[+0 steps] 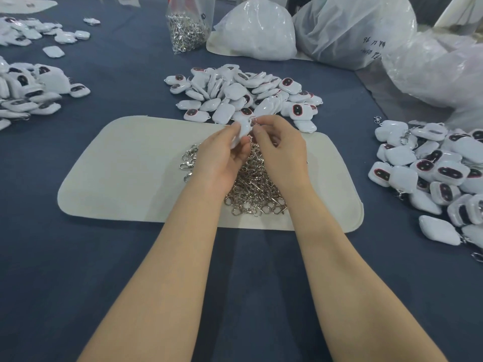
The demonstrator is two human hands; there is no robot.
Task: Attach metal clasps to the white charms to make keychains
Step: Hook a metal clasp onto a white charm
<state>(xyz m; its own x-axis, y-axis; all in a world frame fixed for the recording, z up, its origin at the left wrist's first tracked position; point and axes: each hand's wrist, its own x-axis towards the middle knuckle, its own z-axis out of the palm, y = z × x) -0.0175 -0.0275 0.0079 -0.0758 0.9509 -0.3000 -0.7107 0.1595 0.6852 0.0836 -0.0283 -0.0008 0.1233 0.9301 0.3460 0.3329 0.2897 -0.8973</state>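
Head view: the left hand (222, 155) grips a glossy white plastic charm (241, 130) steady so the right hand (282, 150), at three o'clock, can pinch a silver metal clasp (253, 123) onto its loop.

Glossy white plastic charms (243, 92), shiny metal clasps (253, 189), matt beige cloth mat (125, 173), dark blue cloth bench (130, 257), crinkled clear plastic bags (352, 30)

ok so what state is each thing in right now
left hand: grips held charm
right hand: pinches held charm's top edge
held charm: raised above loose clasps, between both hands
loose clasps: heaped on cream mat
cream mat: flat on the table
middle charm pile: loose heap behind mat
right charm pile: heaped, some with clasps attached
clasp bag: standing, part full
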